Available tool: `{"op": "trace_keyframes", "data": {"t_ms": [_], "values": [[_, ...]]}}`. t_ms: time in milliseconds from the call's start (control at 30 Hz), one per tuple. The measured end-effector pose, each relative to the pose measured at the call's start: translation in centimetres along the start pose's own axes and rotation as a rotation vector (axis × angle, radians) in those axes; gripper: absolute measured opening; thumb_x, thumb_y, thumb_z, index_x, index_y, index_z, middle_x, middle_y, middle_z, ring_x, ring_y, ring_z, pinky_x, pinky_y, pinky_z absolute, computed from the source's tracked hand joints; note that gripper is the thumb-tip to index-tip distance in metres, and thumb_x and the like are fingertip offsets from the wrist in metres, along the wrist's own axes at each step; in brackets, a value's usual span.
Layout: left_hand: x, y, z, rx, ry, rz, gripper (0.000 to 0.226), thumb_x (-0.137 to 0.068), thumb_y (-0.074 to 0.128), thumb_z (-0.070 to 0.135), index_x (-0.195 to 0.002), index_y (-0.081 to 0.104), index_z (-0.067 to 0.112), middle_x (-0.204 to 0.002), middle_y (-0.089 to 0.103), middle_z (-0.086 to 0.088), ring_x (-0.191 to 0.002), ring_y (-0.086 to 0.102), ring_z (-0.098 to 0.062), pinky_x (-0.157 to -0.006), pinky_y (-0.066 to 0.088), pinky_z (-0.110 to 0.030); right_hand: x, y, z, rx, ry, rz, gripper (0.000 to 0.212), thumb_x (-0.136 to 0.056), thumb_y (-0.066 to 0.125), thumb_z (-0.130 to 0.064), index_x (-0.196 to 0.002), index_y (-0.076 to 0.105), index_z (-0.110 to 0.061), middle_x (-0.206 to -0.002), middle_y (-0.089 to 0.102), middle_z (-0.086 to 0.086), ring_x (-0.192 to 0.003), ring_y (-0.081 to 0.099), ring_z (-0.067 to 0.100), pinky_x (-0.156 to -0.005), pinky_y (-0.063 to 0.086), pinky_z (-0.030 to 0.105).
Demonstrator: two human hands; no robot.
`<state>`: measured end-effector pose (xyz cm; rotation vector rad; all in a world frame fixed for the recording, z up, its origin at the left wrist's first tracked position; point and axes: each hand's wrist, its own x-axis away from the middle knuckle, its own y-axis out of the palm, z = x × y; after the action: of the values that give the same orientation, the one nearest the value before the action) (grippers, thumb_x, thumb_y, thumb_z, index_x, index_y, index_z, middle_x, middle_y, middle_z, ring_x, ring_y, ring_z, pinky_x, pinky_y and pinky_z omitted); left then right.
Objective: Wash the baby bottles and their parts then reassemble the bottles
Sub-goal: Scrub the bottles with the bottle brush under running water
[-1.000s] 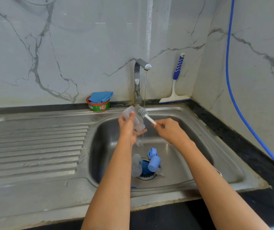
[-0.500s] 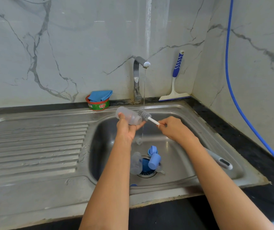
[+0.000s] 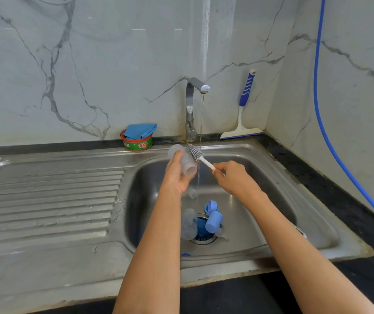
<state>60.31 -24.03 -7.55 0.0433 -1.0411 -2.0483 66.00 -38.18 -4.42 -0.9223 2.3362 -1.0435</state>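
Note:
My left hand (image 3: pixel 177 175) grips a clear baby bottle (image 3: pixel 185 160) over the sink basin, its open mouth tilted toward me. My right hand (image 3: pixel 233 177) pinches the white handle of a bottle brush (image 3: pixel 196 154), whose grey bristle head lies against the outside of the bottle. A thin stream of water (image 3: pixel 201 118) runs from the tap (image 3: pixel 191 105) just right of the brush. At the drain lie a second clear bottle (image 3: pixel 188 224), a blue cap (image 3: pixel 213 221), a blue ring (image 3: pixel 211 206) and a clear teat (image 3: pixel 223 234).
The steel sink (image 3: pixel 272 200) has a ribbed draining board (image 3: pixel 45 200) on its left. A red and green soap tub (image 3: pixel 137 143) with a blue cloth (image 3: pixel 139 130) stands behind it. A blue-handled squeegee (image 3: pixel 242 114) leans in the corner; a blue hose (image 3: pixel 324 123) hangs down the right wall.
Half a second ago the brush head was at the bottle's mouth. It now lies on the outside of the bottle, and the bottle's mouth has tipped down toward me.

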Motion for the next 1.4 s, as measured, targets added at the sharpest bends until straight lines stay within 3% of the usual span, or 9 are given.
{"op": "trace_keyframes", "data": {"t_ms": [233, 467, 567, 700, 833, 1033, 1133, 1267, 1400], "values": [[0.5, 0.4, -0.3, 0.058, -0.077, -0.083, 0.045, -0.095, 0.051, 0.043, -0.125, 0.044, 0.01, -0.098, 0.061, -0.015, -0.079, 0.063, -0.019, -0.075, 0.051, -0.026, 0.4, -0.5, -0.5, 0.048, -0.046, 0.039, 0.027, -0.1, 0.042, -0.02, -0.117, 0.063, -0.017, -0.086, 0.064, 0.009, -0.07, 0.058, 0.023, -0.066, 0.052, 0.035], [-0.1, -0.2, -0.1, 0.061, -0.046, -0.092, 0.035, -0.091, 0.064, 0.027, -0.115, 0.053, 0.005, -0.116, 0.059, -0.019, -0.104, 0.06, -0.028, -0.09, 0.054, -0.04, 0.4, -1.6, -0.5, 0.129, -0.014, -0.001, 0.027, -0.099, 0.042, -0.021, -0.114, 0.065, -0.019, -0.091, 0.064, 0.01, -0.078, 0.062, 0.029, -0.072, 0.054, 0.039], [0.1, -0.1, -0.6, -0.057, -0.073, -0.11, 0.038, -0.089, 0.067, 0.026, -0.117, 0.051, 0.006, -0.114, 0.058, -0.019, -0.098, 0.061, -0.028, -0.084, 0.056, -0.041, 0.2, -1.6, -0.3, 0.164, -0.008, 0.053, 0.023, -0.098, 0.041, -0.021, -0.101, 0.064, -0.018, -0.077, 0.058, 0.007, -0.066, 0.055, 0.024, -0.064, 0.052, 0.038], [0.2, -0.4, -0.4, -0.107, -0.035, -0.04, 0.044, -0.095, 0.053, 0.042, -0.123, 0.053, 0.007, -0.105, 0.064, -0.014, -0.091, 0.063, -0.022, -0.078, 0.055, -0.032, 0.8, -1.3, -1.2, 0.093, -0.045, -0.089, 0.03, -0.099, 0.043, -0.019, -0.122, 0.062, -0.019, -0.101, 0.066, 0.011, -0.081, 0.063, 0.027, -0.073, 0.054, 0.036], [0.2, -0.1, -0.3, -0.156, 0.016, -0.017, 0.055, -0.098, 0.037, 0.05, -0.132, 0.047, 0.007, -0.111, 0.064, -0.013, -0.088, 0.064, -0.019, -0.058, 0.055, -0.024, 0.7, -2.0, -0.8, 0.031, -0.031, -0.126, 0.029, -0.098, 0.046, -0.021, -0.12, 0.065, -0.025, -0.092, 0.065, 0.006, -0.057, 0.046, 0.01, -0.05, 0.037, 0.02], [0.4, 0.2, -0.7, -0.057, -0.062, -0.094, 0.051, -0.093, 0.059, 0.038, -0.129, 0.046, 0.005, -0.106, 0.062, -0.017, -0.092, 0.062, -0.023, -0.091, 0.052, -0.035, 0.1, -1.1, -0.1, -0.036, 0.025, 0.02, 0.022, -0.099, 0.043, -0.018, -0.098, 0.066, -0.016, -0.069, 0.053, 0.001, -0.061, 0.047, 0.016, -0.053, 0.039, 0.023], [0.2, -0.2, -0.6, -0.02, -0.013, -0.044, 0.048, -0.096, 0.052, 0.041, -0.13, 0.044, 0.007, -0.102, 0.062, -0.016, -0.088, 0.06, -0.022, -0.08, 0.052, -0.033, 0.4, -0.9, -0.6, -0.078, -0.002, -0.037, 0.026, -0.099, 0.045, -0.019, -0.114, 0.066, -0.016, -0.077, 0.057, 0.002, -0.059, 0.046, 0.009, -0.051, 0.036, 0.018], [-0.1, -0.2, -0.3, -0.018, 0.047, 0.05, 0.054, -0.099, 0.044, 0.044, -0.139, 0.04, 0.007, -0.1, 0.061, -0.014, -0.084, 0.059, -0.02, -0.066, 0.049, -0.03, 0.9, -1.8, -1.0, -0.103, 0.034, -0.098, 0.024, -0.099, 0.046, -0.024, -0.109, 0.067, -0.021, -0.064, 0.048, -0.002, -0.05, 0.037, 0.009, -0.046, 0.032, 0.018], [-0.6, -0.5, -0.3, 0.012, 0.069, 0.086, 0.06, -0.099, 0.041, 0.048, -0.138, 0.038, 0.003, -0.095, 0.059, -0.013, -0.082, 0.059, -0.02, -0.074, 0.051, -0.031, 0.9, -1.8, -0.9, -0.095, 0.051, -0.096, 0.023, -0.099, 0.047, -0.025, -0.108, 0.068, -0.021, -0.065, 0.049, -0.001, -0.05, 0.037, 0.009, -0.046, 0.033, 0.019]]}}
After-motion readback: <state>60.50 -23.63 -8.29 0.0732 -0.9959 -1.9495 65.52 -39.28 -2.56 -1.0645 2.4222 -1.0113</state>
